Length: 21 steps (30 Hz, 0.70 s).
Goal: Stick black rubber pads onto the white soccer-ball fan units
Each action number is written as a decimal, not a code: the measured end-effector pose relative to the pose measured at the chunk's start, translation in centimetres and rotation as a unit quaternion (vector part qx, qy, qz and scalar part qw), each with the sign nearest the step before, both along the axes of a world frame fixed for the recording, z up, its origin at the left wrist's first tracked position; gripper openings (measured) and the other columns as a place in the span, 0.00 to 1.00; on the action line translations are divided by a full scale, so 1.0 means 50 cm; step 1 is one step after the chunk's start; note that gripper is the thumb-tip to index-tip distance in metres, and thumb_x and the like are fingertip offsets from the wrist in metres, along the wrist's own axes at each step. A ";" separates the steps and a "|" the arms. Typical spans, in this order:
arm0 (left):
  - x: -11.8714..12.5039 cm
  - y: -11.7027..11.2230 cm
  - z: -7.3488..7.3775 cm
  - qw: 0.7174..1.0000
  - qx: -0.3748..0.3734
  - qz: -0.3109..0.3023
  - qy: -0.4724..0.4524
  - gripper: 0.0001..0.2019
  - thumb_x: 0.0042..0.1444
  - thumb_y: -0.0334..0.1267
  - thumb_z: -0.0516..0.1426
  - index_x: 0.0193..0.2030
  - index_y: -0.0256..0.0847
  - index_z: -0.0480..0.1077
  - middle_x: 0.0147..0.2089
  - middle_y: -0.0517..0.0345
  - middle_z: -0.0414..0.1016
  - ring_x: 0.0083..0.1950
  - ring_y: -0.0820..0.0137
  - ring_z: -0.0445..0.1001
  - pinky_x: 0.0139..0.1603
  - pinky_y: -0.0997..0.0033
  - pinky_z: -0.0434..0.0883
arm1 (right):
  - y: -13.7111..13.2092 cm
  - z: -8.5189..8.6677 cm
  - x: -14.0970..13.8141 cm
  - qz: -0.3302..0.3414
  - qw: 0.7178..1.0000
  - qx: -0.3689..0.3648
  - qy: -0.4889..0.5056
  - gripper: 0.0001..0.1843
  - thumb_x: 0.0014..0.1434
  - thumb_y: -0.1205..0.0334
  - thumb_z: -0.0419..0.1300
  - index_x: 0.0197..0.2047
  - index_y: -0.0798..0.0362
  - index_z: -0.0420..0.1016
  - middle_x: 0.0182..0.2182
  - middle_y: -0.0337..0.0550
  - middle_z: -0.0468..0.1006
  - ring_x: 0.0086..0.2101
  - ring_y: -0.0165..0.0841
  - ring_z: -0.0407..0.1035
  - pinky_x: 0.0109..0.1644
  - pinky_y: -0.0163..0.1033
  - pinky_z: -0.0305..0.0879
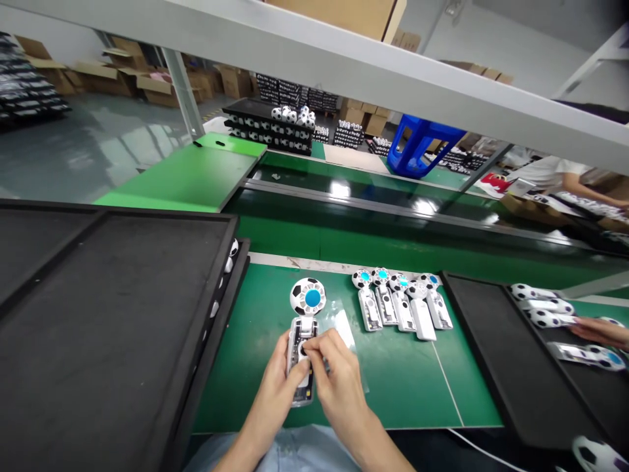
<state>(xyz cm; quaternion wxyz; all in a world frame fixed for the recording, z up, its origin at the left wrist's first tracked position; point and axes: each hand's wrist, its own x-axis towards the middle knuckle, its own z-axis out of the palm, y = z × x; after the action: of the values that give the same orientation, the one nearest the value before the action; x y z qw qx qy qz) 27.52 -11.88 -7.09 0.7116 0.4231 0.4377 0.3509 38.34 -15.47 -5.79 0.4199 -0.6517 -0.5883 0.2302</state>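
The left hand (278, 380) grips a football-headed device (305, 325) near the front edge of the green table (407, 380); the right hand (340, 373) pinches at its face, its hold unclear. Room extends rightward to the black tray's (501, 351) rim.

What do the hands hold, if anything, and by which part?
The left hand holds a white gadget by its body; the right hand: cannot tell.

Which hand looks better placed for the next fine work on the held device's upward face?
Probably the right hand: its thumb and forefinger are pinched together at that face, while the left hand steadies the device from the side.
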 end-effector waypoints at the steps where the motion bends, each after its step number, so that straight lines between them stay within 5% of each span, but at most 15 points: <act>1: 0.001 -0.001 0.000 1.000 -0.003 0.004 0.000 0.22 0.52 0.44 0.57 0.52 0.39 0.63 0.52 0.50 0.70 0.55 0.58 0.66 0.56 0.65 0.63 | -0.005 -0.007 -0.002 0.001 1.000 0.014 0.004 0.13 0.62 0.69 0.47 0.39 0.51 0.72 0.33 0.44 0.69 0.34 0.32 0.67 0.38 0.37 0.65; 6: 0.005 -0.009 -0.008 0.999 -0.036 0.012 0.018 0.23 0.51 0.50 0.57 0.50 0.39 0.65 0.51 0.50 0.71 0.55 0.58 0.67 0.53 0.68 0.65 | -0.027 -0.034 -0.009 -0.008 0.998 0.053 0.031 0.22 0.62 0.72 0.42 0.51 0.46 0.71 0.42 0.48 0.66 0.41 0.34 0.66 0.43 0.39 0.67; 12: -0.001 -0.018 -0.041 0.975 -0.205 0.082 0.009 0.28 0.45 0.50 0.62 0.52 0.41 0.65 0.51 0.51 0.73 0.52 0.56 0.71 0.44 0.68 0.71 | -0.045 -0.045 -0.024 -0.028 0.993 0.008 0.115 0.23 0.63 0.66 0.43 0.55 0.40 0.68 0.54 0.47 0.60 0.45 0.37 0.66 0.48 0.42 0.66; 16: 0.009 -0.005 -0.077 0.976 -0.202 0.071 0.031 0.24 0.47 0.53 0.58 0.46 0.38 0.67 0.34 0.53 0.77 0.38 0.58 0.76 0.31 0.70 0.72 | -0.069 -0.125 -0.050 -0.114 0.962 -0.057 0.242 0.31 0.58 0.56 0.54 0.64 0.40 0.53 0.55 0.45 0.65 0.45 0.41 0.68 0.46 0.43 0.69; 19: 0.044 0.020 -0.102 0.977 -0.200 0.016 0.079 0.26 0.47 0.57 0.55 0.45 0.38 0.67 0.28 0.56 0.74 0.26 0.62 0.73 0.18 0.72 0.65 | -0.063 -0.205 -0.050 -0.131 0.925 -0.126 0.333 0.35 0.53 0.48 0.58 0.63 0.43 0.56 0.51 0.45 0.70 0.34 0.39 0.72 0.32 0.42 0.72; 21: 0.076 0.033 -0.109 0.980 -0.164 -0.025 0.114 0.26 0.46 0.57 0.56 0.45 0.38 0.68 0.32 0.53 0.74 0.28 0.61 0.73 0.18 0.71 0.65 | -0.041 -0.236 -0.023 -0.149 0.912 -0.134 0.359 0.35 0.54 0.44 0.54 0.62 0.46 0.56 0.52 0.48 0.69 0.28 0.36 0.72 0.25 0.41 0.70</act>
<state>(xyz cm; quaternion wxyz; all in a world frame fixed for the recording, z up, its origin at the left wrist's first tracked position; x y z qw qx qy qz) 31.33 -10.21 -12.53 0.7250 0.3489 0.5569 0.2062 37.17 -17.51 -17.61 0.5406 -0.6552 -0.2578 0.4604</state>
